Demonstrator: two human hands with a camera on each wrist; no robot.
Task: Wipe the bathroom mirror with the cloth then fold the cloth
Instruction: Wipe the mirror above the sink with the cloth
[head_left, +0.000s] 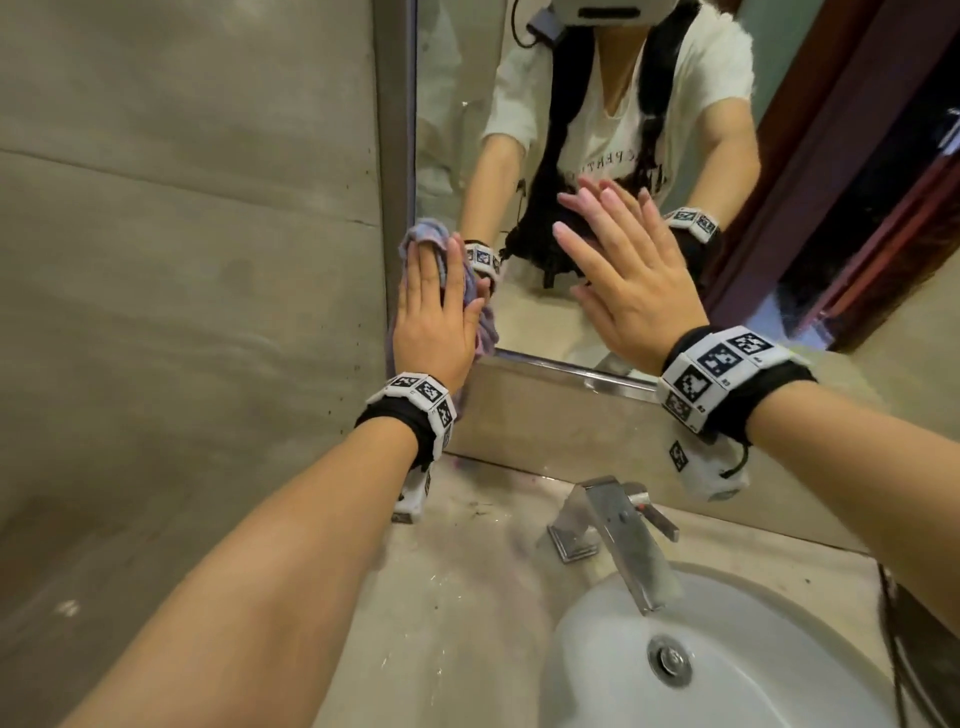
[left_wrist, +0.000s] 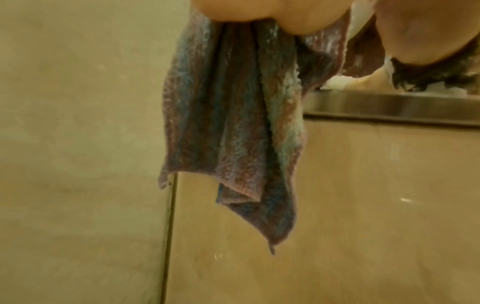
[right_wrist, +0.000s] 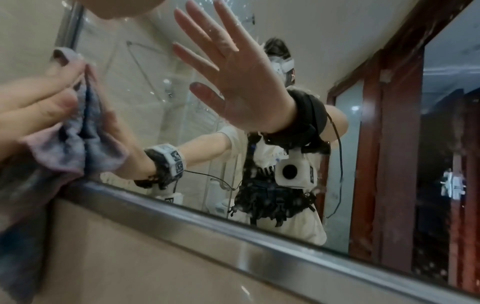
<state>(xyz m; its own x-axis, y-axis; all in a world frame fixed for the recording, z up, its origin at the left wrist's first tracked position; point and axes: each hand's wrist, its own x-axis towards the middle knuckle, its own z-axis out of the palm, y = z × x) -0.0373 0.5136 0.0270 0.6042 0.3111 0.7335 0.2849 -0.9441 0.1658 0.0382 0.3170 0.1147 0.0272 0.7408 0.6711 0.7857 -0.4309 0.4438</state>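
The mirror (head_left: 452, 130) hangs over the washbasin in a metal frame (head_left: 571, 362). A purple-blue cloth (head_left: 423, 233) lies against its lower left corner. My left hand (head_left: 435, 301) presses the cloth flat to the glass with straight fingers. The left wrist view shows the cloth (left_wrist: 233, 133) hanging in folds below the palm, past the frame (left_wrist: 389, 107). My right hand (head_left: 623, 260) rests flat on the glass further right, fingers spread and holding nothing. In the right wrist view the cloth (right_wrist: 78, 144) bunches under the left fingers (right_wrist: 33, 98), and the glass (right_wrist: 311, 61) reflects the spread right palm.
A chrome faucet (head_left: 618, 535) stands below the hands over a white basin (head_left: 727, 665). The stone countertop (head_left: 457, 597) is dusty and speckled. A grey wall (head_left: 182, 260) borders the mirror on the left. A beige backsplash (head_left: 545, 415) runs under the frame.
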